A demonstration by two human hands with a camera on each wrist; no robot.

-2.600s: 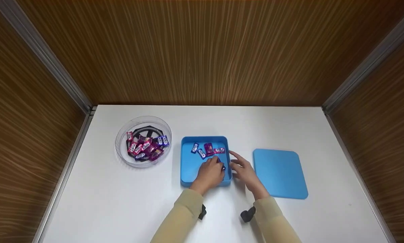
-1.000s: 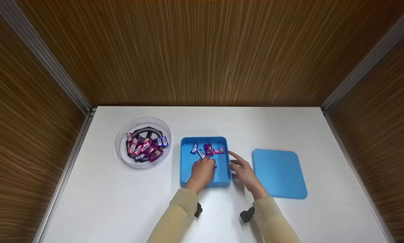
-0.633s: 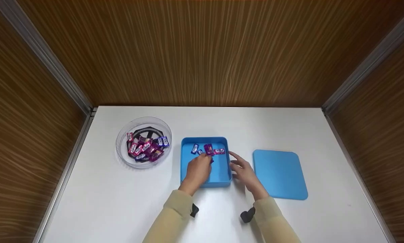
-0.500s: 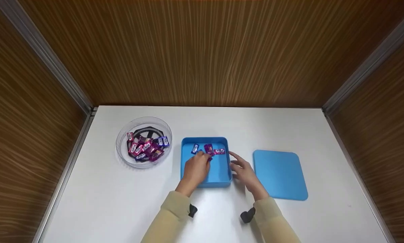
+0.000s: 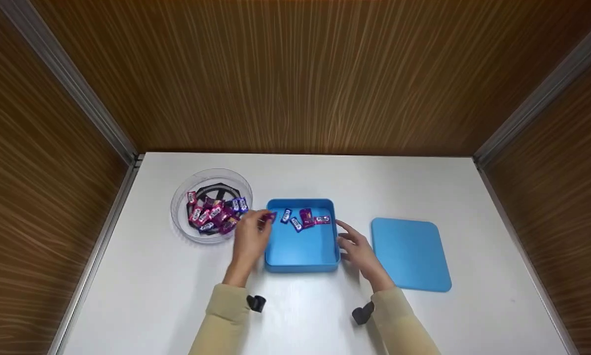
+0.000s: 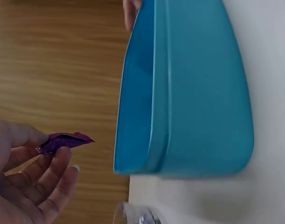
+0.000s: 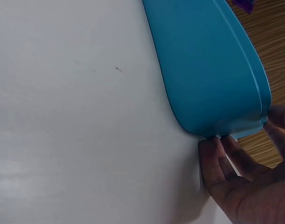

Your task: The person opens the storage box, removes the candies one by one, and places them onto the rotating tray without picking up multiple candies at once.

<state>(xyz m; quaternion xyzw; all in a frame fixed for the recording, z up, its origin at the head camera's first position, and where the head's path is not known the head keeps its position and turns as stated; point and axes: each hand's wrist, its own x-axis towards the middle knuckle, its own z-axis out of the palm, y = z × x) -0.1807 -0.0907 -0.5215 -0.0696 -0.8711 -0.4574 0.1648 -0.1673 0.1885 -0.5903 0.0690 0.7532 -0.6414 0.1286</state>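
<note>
the left hand (image 5: 250, 239) pinches one purple sweet (image 5: 270, 217) between thumb and fingertips; the head view sets it over the left edge of the blue box (image 5: 303, 249), toward the far left corner. the left wrist view alone shows the wrapper side-on, apart from the rim, with the remaining fingers bent below it; there the box's wall hides its contents, which only the head view shows. the right wrist view gives the clearest look at the right hand (image 5: 358, 250): it is open, its fingers spread, some fingertips (image 7: 210, 148) low against the outer wall and others up by the rim.

in the box lie four sweets, all toward its far edge: two blue sweets (image 5: 296, 224), one dark purple sweet (image 5: 307, 217) and one pink sweet (image 5: 322, 220). one clear round dish (image 5: 178, 212) stands near the far left corner of the white table (image 5: 128, 296), holding a heap of sweets (image 5: 215, 212); four pink and three blue can be made out, but the purple ones overlap too much to count. one flat blue panel (image 5: 411, 254) lies between the box and the table's right edge. two sleeves (image 5: 226, 315) come in over the near edge, with two black fittings (image 5: 256, 303) at the wrists.
</note>
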